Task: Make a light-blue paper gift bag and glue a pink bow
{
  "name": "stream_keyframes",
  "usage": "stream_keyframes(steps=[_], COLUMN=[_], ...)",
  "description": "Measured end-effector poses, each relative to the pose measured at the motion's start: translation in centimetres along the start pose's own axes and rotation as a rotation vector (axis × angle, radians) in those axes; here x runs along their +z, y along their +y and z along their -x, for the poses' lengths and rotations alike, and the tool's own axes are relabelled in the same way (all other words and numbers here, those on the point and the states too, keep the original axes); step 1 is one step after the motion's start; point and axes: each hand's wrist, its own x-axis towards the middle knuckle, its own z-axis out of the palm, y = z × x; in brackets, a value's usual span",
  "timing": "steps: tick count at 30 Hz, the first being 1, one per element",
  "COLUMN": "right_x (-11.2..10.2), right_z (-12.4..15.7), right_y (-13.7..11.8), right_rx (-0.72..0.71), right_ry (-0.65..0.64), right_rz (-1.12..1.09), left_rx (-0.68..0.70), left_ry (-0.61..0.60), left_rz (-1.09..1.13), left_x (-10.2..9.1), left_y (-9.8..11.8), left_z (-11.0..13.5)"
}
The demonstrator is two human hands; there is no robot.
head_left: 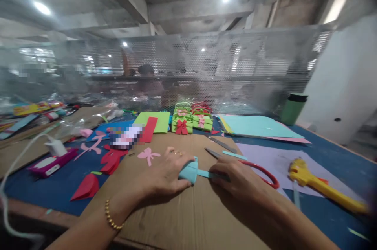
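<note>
Over the cardboard sheet (pixel 182 218), my left hand (pixel 167 169) is closed around a small folded light-blue paper piece (pixel 189 171). A narrow light-blue strip (pixel 204 173) runs from that piece to my right hand (pixel 232 175), whose fingers are pressed together on its far end. Scissors with red handles (pixel 268 177) lie beside and partly under my right hand, their blades pointing to the upper left. A second light-blue strip (pixel 234 155) rests just beyond the right hand. Left of my left hand lies a pink paper bow (pixel 149 155).
Small green paper bags with bows (pixel 182 124) stand at the back. A yellow glue gun (pixel 319 187) lies on purple paper at the right, and a green bottle (pixel 293 108) stands behind. At the left are a purple power strip (pixel 53 162) and red paper pieces (pixel 86 187).
</note>
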Motion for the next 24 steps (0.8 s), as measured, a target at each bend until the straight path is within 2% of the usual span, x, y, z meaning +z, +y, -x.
stream_keyframes(steps=[8,24], right_x=[0.1,0.9], right_z=[-0.8,-0.9], right_y=[0.4,1.5], right_rx=[-0.008,0.005], right_ry=[-0.07,-0.033], right_rz=[-0.024,-0.027], left_rx=[0.072,0.13], left_ry=[-0.005,0.09], left_rz=[-0.101,-0.177], left_x=[-0.1,0.4], left_y=[-0.5,-0.8], left_z=[-0.5,-0.3])
